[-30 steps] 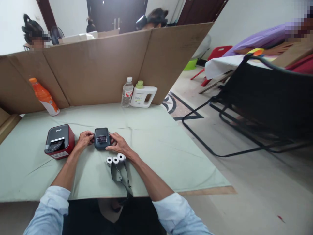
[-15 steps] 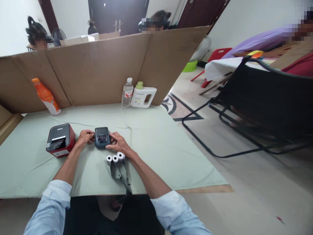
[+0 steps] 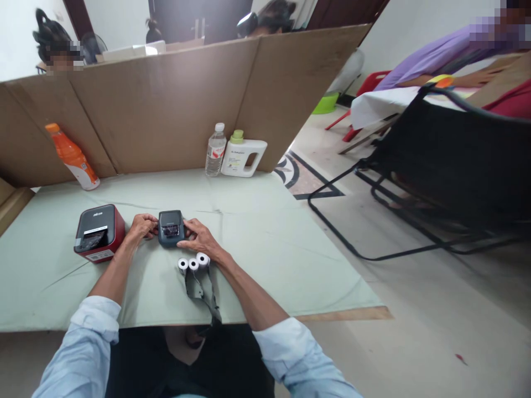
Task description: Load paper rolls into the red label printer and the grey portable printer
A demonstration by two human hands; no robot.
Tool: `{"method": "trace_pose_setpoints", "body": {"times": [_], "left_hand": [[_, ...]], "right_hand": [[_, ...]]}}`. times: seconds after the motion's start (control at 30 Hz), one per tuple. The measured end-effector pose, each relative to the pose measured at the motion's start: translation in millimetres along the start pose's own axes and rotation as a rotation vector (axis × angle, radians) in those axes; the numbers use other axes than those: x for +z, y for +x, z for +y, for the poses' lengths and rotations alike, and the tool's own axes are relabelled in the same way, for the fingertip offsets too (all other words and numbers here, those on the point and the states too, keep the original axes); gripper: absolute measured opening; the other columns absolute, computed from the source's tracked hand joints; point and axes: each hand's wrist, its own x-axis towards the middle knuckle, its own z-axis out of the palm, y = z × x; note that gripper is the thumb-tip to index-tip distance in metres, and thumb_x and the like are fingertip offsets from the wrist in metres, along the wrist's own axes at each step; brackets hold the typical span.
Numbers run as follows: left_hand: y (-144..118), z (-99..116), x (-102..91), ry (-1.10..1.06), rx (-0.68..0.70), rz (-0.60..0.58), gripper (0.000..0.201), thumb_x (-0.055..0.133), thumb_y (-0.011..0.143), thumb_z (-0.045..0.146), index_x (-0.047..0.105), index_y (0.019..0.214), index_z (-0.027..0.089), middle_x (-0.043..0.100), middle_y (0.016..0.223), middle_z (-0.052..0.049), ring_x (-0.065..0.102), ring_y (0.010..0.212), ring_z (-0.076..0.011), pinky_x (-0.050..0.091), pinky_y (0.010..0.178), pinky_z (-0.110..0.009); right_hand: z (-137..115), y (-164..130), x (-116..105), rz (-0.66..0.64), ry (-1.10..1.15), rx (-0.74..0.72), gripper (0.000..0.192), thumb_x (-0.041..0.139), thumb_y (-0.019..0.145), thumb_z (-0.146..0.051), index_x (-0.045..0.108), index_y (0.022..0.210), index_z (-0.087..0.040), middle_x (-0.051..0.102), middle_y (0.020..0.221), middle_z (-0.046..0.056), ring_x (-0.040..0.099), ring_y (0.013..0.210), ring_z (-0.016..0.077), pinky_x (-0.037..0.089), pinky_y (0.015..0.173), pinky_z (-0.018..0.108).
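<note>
The small dark printer (image 3: 170, 228) sits flat on the green-covered surface (image 3: 265, 243), pinched between both hands: the left hand (image 3: 141, 227) closes its grip on the printer's left edge, and the right hand (image 3: 198, 237) closes its grip on the right edge, fingers curled onto the top. Just behind the right grip's wrist lie three paper rolls (image 3: 193, 263), touching one another, with a dark strap (image 3: 203, 293) trailing toward the near edge of the surface. A backward slide of that wrist could knock the rolls or snag the strap and send them off the edge. A red printer (image 3: 98, 232) stands just beyond the left grip, near enough to be bumped by the elbow.
</note>
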Motion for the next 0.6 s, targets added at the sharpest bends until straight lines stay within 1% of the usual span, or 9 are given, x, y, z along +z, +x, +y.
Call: {"method": "trace_pose_setpoints", "body": {"times": [0.17, 0.3, 0.37, 0.47, 0.53, 0.6], "left_hand": [[-3, 2, 0.9, 0.023, 0.001, 0.01, 0.017, 0.077, 0.064, 0.018, 0.067, 0.077, 0.015, 0.067, 0.057, -0.002, 0.069, 0.056, -0.0168, 0.046, 0.046, -0.018], [-9, 5, 1.2, 0.028, 0.011, 0.014, 0.017, 0.073, 0.065, 0.015, 0.069, 0.082, 0.014, 0.066, 0.057, -0.001, 0.068, 0.055, -0.0164, 0.046, 0.046, -0.018], [-10, 7, 0.7, 0.028, 0.006, 0.01, 0.025, 0.071, 0.066, 0.014, 0.072, 0.091, 0.013, 0.066, 0.057, -0.001, 0.067, 0.054, -0.0167, 0.045, 0.045, -0.019], [-9, 10, -1.3, 0.025, -0.007, -0.014, 0.046, 0.069, 0.066, 0.013, 0.073, 0.112, 0.012, 0.069, 0.059, -0.001, 0.068, 0.055, -0.0173, 0.045, 0.045, -0.019], [-8, 10, -3.2, 0.023, -0.015, -0.033, 0.058, 0.069, 0.066, 0.012, 0.072, 0.123, 0.013, 0.071, 0.061, -0.002, 0.069, 0.055, -0.0175, 0.044, 0.045, -0.019], [-8, 10, -5.2, 0.017, -0.017, -0.058, 0.063, 0.069, 0.066, 0.014, 0.071, 0.129, 0.013, 0.073, 0.064, -0.003, 0.069, 0.057, -0.0177, 0.044, 0.045, -0.019]], "right_hand": [[0, 2, 2, 0.008, -0.01, -0.017, 0.083, 0.092, 0.068, -0.051, 0.064, 0.143, -0.026, 0.057, 0.108, 0.006, 0.06, 0.083, 0.0203, 0.06, 0.073, 0.036], [-4, 3, 2, 0.014, -0.004, -0.023, 0.079, 0.091, 0.068, -0.054, 0.067, 0.139, -0.026, 0.056, 0.104, 0.005, 0.06, 0.084, 0.021, 0.058, 0.073, 0.035], [-5, 2, 1, 0.012, -0.001, -0.021, 0.076, 0.09, 0.069, -0.055, 0.069, 0.135, -0.025, 0.055, 0.102, 0.005, 0.059, 0.083, 0.0204, 0.057, 0.074, 0.035], [-7, 2, 0, -0.001, 0.004, -0.015, 0.073, 0.09, 0.07, -0.055, 0.07, 0.133, -0.025, 0.054, 0.101, 0.004, 0.057, 0.082, 0.0195, 0.057, 0.073, 0.035], [-8, 1, 0, -0.01, 0.003, -0.005, 0.074, 0.09, 0.07, -0.054, 0.069, 0.134, -0.025, 0.054, 0.102, 0.004, 0.057, 0.082, 0.0192, 0.057, 0.074, 0.035], [-7, 1, 0, -0.012, 0.005, 0.004, 0.077, 0.091, 0.069, -0.052, 0.067, 0.137, -0.025, 0.055, 0.105, 0.005, 0.057, 0.081, 0.019, 0.057, 0.074, 0.035]]}}
